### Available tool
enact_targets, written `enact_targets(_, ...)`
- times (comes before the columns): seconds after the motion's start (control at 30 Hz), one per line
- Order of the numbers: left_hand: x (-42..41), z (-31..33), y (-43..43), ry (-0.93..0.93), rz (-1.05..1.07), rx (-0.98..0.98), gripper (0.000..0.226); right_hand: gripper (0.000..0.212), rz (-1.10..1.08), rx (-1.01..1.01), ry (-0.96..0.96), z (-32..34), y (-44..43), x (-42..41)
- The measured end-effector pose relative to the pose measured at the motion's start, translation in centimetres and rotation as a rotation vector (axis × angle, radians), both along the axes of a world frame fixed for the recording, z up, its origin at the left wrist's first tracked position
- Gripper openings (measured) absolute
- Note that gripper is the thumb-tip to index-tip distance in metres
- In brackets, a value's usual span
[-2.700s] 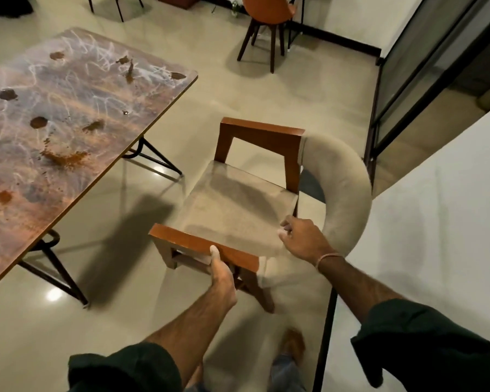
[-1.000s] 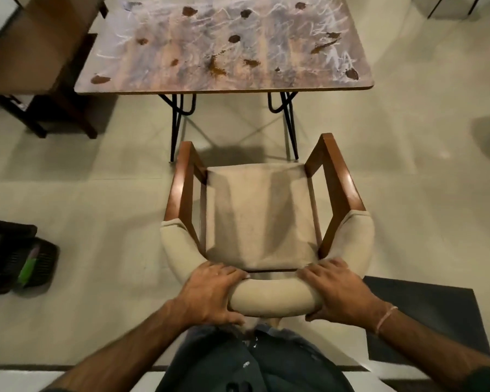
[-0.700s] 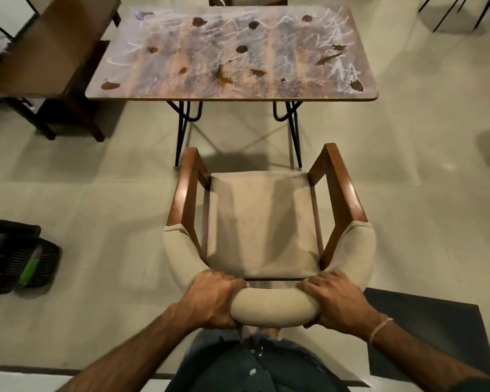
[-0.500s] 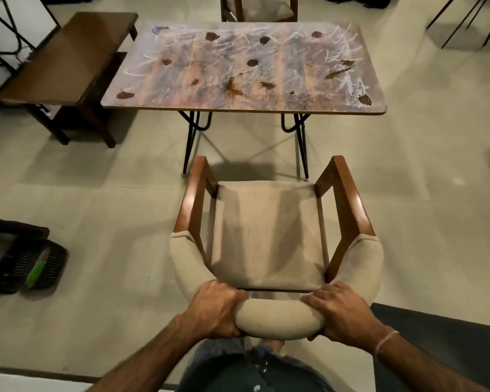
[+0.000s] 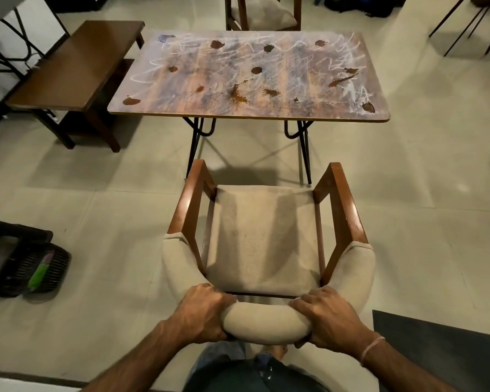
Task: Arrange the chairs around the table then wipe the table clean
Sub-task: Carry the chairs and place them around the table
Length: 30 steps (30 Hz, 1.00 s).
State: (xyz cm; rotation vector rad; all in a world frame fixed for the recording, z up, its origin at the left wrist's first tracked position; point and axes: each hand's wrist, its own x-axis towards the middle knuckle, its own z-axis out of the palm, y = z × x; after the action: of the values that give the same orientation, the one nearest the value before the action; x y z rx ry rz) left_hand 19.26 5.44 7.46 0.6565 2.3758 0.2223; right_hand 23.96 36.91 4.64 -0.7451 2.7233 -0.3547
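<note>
A wooden armchair (image 5: 263,239) with a beige seat and a padded curved backrest stands right in front of me, facing the table. My left hand (image 5: 203,315) and my right hand (image 5: 327,318) both grip the backrest pad from behind. The table (image 5: 246,77) lies ahead, its brown top covered in chalk scribbles and several rusty stains. A gap of floor separates the chair's front from the table's near edge. A second chair (image 5: 262,12) stands at the table's far side, mostly cut off by the frame.
A dark wooden bench (image 5: 77,63) stands left of the table. A black basket (image 5: 37,273) with a green object sits on the floor at left. A dark mat (image 5: 439,355) lies at lower right. Thin metal legs (image 5: 470,26) show at the top right.
I turned the chair from sideways to face the table and shifted both hands from seat and armrest to the backrest. Since then my view has tilted up and the far chair came into view.
</note>
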Motion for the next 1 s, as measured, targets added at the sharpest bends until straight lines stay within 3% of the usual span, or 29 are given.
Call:
enact_targets(0.13, -2.8, 1.6, -0.6, -0.280, 0.148, 0.189, 0.079, 0.084, -0.071, -0.065, -0.408, 3.4, 0.3, -1.9)
enact_targets(0.17, -4.1, 1.4, -0.9, -0.246, 0.242, 0.249, 0.080, 0.083, -0.149, -0.137, -0.452, 3.9, 0.6, -2.9)
enact_targets(0.23, -7.6, -0.5, -1.8, 0.014, 0.412, 0.260, 0.068, 0.063, -0.386, -0.241, -0.360, 3.4, 1.7, -5.3)
enact_targets(0.33, -13.6, -2.6, -2.7, 0.300, 0.588, 0.053, 0.066, 0.041, -0.666, -0.040, -0.029, 1.4, 3.9, -10.4)
enact_targets(0.43, -18.1, -4.0, -3.7, 0.228, 0.777, -0.126, 0.084, 0.054, -0.880, 0.152, -0.071, 0.1, 5.6, -15.3)
enact_targets(0.53, -19.9, -5.3, -4.5, 0.009, 0.984, -0.060, 0.078, 0.072, -1.061, 0.134, -0.231, -1.7, 6.4, -18.0)
enact_targets(0.73, -22.4, -7.6, -4.6, 0.094, 0.950, -0.089, 0.059, 0.067, -1.146, 0.197, -0.170, -4.2, 7.5, -20.6)
enact_targets(1.0, -26.1, -8.3, -4.3, 0.103, 0.974, -0.097, 0.055, 0.050, -1.295, 0.216, -0.196, -3.2, 7.3, -22.6)
